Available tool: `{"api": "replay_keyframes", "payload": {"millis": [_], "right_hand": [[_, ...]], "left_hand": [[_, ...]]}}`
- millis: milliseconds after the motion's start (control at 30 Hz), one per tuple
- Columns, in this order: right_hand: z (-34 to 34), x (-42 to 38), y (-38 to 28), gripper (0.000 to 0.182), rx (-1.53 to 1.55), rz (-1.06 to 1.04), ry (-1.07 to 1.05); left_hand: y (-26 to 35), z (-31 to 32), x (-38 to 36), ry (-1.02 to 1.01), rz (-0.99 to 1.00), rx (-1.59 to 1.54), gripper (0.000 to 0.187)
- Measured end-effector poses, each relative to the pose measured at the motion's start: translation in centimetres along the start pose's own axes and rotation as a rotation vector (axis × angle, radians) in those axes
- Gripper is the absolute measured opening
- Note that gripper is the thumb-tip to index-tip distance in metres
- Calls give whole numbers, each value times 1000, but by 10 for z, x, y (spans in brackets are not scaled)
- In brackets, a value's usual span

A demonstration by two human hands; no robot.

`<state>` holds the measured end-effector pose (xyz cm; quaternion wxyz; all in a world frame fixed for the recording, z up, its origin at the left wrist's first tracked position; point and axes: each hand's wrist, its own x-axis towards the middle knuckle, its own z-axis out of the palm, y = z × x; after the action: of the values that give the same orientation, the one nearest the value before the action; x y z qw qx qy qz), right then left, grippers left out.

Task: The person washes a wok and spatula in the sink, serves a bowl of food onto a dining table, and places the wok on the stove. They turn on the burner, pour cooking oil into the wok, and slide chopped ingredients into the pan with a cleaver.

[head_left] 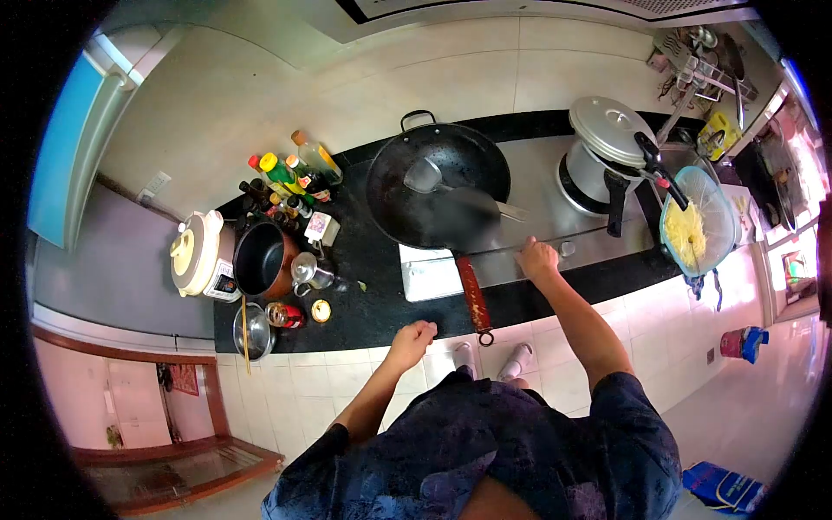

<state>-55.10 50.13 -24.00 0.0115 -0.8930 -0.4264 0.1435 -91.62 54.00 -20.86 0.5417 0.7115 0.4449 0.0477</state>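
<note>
My right hand [539, 259] is over the front of the steel stove top, beside a small stove knob [567, 249]. Its fingers are partly bent and apart, with nothing visible in them. My left hand [412, 342] hangs at the counter's front edge, fingers curled together, seemingly around nothing. Between and beyond my hands sits a large black wok [390, 204] with a red-brown handle [472, 295] pointing toward me. A metal spatula [423, 176] lies in it, its handle over the right rim. A dark blur hides part of the wok's lower right.
A pressure cooker [598, 169] stands on the right burner, beside a basin of pale yellow shreds [685, 234]. Left are sauce bottles [279, 173], a dark pot [263, 260], a rice cooker [201, 256], a glass jug [310, 271], a red-labelled jar [284, 315] and a steel bowl with chopsticks [254, 332].
</note>
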Motion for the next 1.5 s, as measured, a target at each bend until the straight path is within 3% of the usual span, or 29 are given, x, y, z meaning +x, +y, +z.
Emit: {"api": "replay_keyframes", "payload": {"millis": [67, 200, 300, 400, 467, 533, 700, 800, 933, 1067, 1500], "right_hand": [[13, 7, 6, 53, 14, -41, -3], [3, -2, 6, 28, -148, -257, 5], [7, 3, 19, 28, -283, -518, 44], [5, 2, 24, 30, -297, -610, 76], [4, 1, 22, 31, -312, -602, 54], [3, 1, 19, 32, -323, -591, 29], [-10, -8, 19, 33, -295, -535, -23], [-11, -27, 32, 37, -193, -528, 161], [-16, -53, 40, 43, 133, -493, 280], [-30, -80, 56, 46, 356, -469, 231], [7, -82, 90, 46, 542, -339, 258]], "left_hand": [[28, 12, -1, 4, -29, -167, 43], [65, 28, 0, 12, -75, -440, 46], [69, 46, 19, 26, -126, -688, 47], [83, 56, 33, 48, -104, -735, 45], [104, 64, 37, 217, -140, -777, 44], [106, 63, 47, 187, -85, -795, 42], [126, 57, 50, 159, -160, -697, 35], [129, 60, 58, 155, -211, -757, 18], [129, 66, 70, 189, -174, -702, 9], [138, 63, 69, 207, -113, -668, 11], [176, 22, 48, 213, -104, -677, 20]]}}
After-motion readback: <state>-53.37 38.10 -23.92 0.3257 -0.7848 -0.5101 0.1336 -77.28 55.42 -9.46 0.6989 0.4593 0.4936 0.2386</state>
